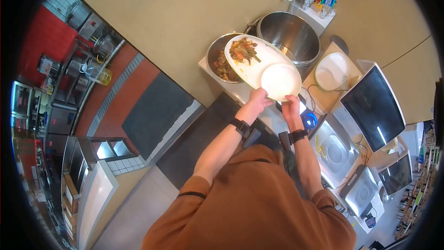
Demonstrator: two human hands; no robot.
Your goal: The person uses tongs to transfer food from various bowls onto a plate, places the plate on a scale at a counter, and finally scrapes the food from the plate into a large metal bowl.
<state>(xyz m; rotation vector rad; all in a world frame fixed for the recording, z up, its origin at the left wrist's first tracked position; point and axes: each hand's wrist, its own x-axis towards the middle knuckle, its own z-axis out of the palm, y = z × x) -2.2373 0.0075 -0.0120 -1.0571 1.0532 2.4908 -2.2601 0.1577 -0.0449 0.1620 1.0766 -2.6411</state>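
A large oval white plate (249, 71) is held out in front of me by its near rim. My left hand (258, 101) grips the near left edge, and my right hand (291, 107) pinches the near right edge. Cooked food in brown and green pieces (244, 49) lies on the plate's far end. A round white dish (280, 81) rests on the near end, close to my fingers. Under the plate's left side shows a metal pot (218, 57) with similar food inside, its right part hidden by the plate.
A tall steel pot (289, 37) stands behind the plate. To the right are a round white dish (332, 71), a black screen (373, 108) and a metal appliance (334, 150). Kitchen shelving (69, 71) with pots is at far left, past a doorway.
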